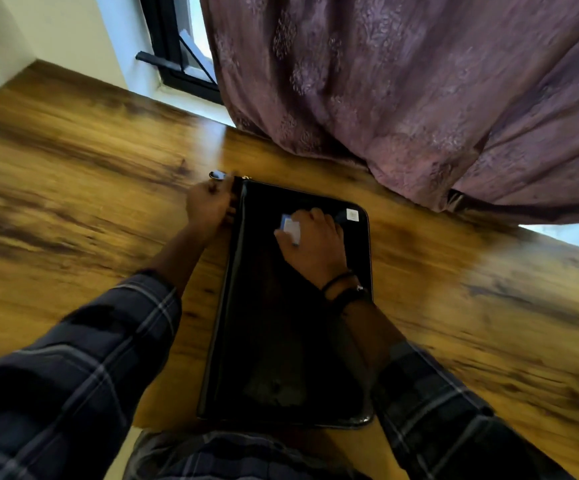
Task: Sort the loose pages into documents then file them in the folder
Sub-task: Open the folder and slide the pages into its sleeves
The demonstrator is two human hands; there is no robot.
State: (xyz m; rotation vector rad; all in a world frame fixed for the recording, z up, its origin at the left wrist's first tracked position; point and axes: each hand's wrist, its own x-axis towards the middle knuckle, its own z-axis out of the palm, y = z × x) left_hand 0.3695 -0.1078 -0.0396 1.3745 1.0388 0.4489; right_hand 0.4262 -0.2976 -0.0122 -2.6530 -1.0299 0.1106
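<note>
Window frame (174, 64): standing well beyond the folder's far left corner, dark, against a pale wall.
Table (73, 202): carrying the folder; wood grain is blurring to the folder's left and right.
Left sleeve (90, 358): dark plaid, reaching in along the folder's left side.
Left hand (208, 206): sitting against the folder's far left corner with its fingers curling inward. Blur is hiding whether they are pinching anything, so its grip cannot be told.
Small dark item (218, 174): lying just beyond the folder's far left corner, by the left fingertips (shiny, too blurred to identify).
Folder (281, 323): black and glossy, lying flat and closed on the table, its near edge reaching the table's near edge.
White and blue object (291, 227): sitting over the far half of the folder's cover, inside the right hand's grasp.
Right hand (315, 244): resting on the folder's far half, fingers wrapping around the white and blue object.
Wristbands (341, 285): dark, circling the right wrist above the folder's right edge.
Sticker (352, 214): pale square, showing at the folder's far right corner.
Curtain (419, 98): mauve and patterned, hanging beyond the folder's far right, its hem bunching on the table.
</note>
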